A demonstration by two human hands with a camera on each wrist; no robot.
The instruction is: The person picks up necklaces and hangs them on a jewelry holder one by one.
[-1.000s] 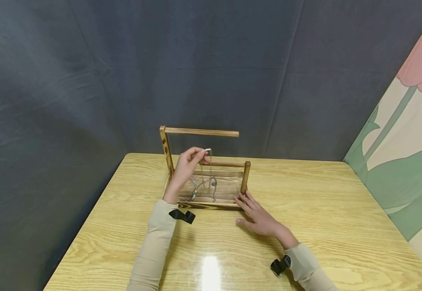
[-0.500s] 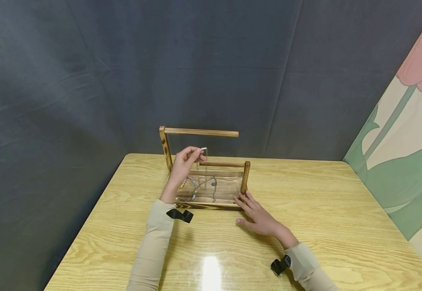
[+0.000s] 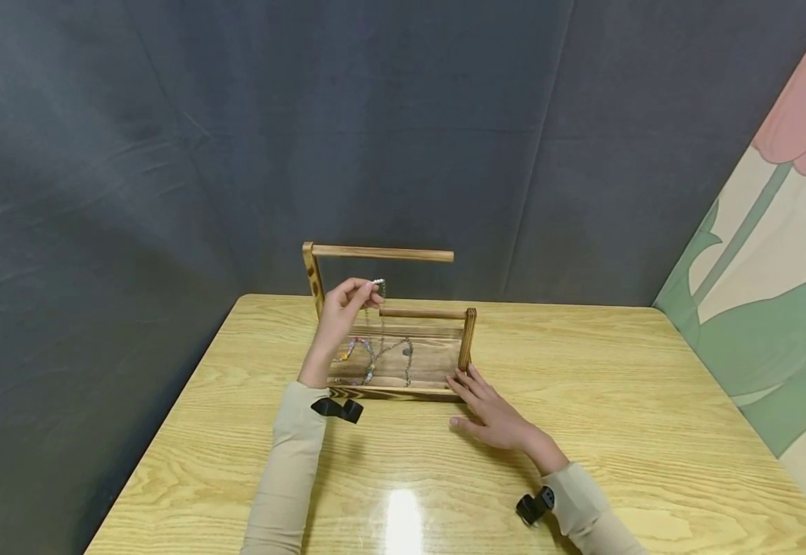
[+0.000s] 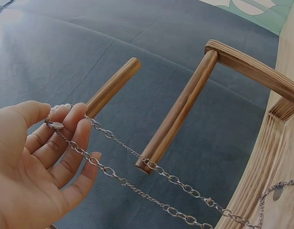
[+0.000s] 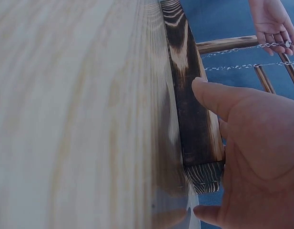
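Where left fingers pinch — chain, hanging below

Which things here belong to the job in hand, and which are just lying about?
Part of the job, apparently:
chain, pinched by the left hand
wooden stand, right hand at its end
beaded string in the stand's tray, probably

Just around:
table beneath
dark curtain behind
flowered panel
wrist cameras
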